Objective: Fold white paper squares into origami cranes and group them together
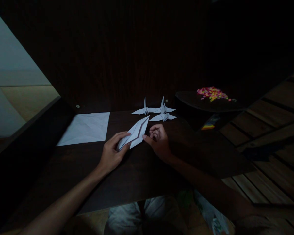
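A partly folded white origami paper (137,132), kite-like in outline with layered flaps, is tilted up over the dark table. My left hand (114,149) grips its lower left end, thumb in front and fingers behind. At the paper's right edge is my right hand (159,140); its thumb tip meets or nearly meets the edge, and the other fingers are loosely curled, apart from the thumb. Just beyond the paper stand several finished white paper cranes (163,116), close together with wings spread. A flat, creased white sheet (87,129) lies to the left of my left hand.
A dark corner shelf (186,98) on the right bears a heap of small colourful pieces (213,93). A dark upright panel (117,58) rises behind the table (127,182), and a raised side board (26,124) borders it on the left. Wooden slats (271,140) show at right.
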The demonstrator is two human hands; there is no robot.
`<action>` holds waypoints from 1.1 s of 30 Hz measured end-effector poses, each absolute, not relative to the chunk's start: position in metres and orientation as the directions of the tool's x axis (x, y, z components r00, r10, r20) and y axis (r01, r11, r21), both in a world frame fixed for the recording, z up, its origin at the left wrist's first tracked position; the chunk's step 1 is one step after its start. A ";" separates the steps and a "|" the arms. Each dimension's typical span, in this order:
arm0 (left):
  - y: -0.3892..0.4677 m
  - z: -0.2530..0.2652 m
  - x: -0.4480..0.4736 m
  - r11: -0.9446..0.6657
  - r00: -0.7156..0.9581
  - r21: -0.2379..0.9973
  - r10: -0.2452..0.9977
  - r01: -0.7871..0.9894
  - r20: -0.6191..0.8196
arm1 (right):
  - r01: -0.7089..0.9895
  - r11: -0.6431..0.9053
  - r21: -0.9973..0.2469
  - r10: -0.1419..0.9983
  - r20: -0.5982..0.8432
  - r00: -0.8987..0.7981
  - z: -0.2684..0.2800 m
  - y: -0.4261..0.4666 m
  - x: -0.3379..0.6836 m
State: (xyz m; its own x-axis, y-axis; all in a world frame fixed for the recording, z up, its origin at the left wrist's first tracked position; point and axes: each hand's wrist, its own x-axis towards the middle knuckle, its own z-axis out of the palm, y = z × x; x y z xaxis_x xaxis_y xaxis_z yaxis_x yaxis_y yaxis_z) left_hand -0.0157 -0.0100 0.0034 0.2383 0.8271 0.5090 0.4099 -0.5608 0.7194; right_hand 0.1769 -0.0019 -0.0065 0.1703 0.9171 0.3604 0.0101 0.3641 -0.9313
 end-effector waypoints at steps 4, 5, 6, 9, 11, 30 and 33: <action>-0.011 0.004 -0.016 -0.624 0.272 0.643 0.777 0.443 0.567 | 0.150 0.402 -0.903 0.915 0.404 -0.015 -0.007 -0.009 0.174; -0.011 0.004 -0.016 -0.642 0.282 0.623 0.762 0.448 0.582 | 0.144 0.398 -0.906 0.917 0.397 -0.039 -0.008 -0.009 0.173; -0.012 0.004 -0.016 -0.657 0.290 0.604 0.748 0.451 0.597 | 0.135 0.394 -0.909 0.919 0.390 -0.056 -0.010 -0.009 0.172; -0.013 0.004 -0.015 -0.693 0.318 0.565 0.714 0.447 0.624 | 0.129 0.384 -0.914 0.922 0.373 -0.101 -0.013 -0.007 0.172; -0.014 0.004 -0.015 -0.712 0.341 0.556 0.698 0.429 0.630 | 0.124 0.376 -0.918 0.925 0.364 -0.112 -0.014 -0.007 0.173; -0.013 0.000 -0.014 -0.836 0.434 0.384 0.536 0.393 0.724 | -0.051 0.189 -0.981 0.966 0.195 -0.170 -0.005 -0.008 0.170; -0.014 0.000 -0.014 -0.840 0.437 0.374 0.528 0.393 0.728 | -0.062 0.152 -0.987 0.974 0.160 -0.160 -0.004 -0.007 0.170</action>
State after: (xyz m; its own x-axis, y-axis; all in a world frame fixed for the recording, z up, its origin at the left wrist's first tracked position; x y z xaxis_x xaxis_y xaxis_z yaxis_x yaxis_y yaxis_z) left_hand -0.0139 -0.0138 0.0005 0.4365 0.5284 0.7282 0.3929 -0.8400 0.3741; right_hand 0.1702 -0.0070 -0.0039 -0.1600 0.9741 0.1598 -0.0615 0.1517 -0.9865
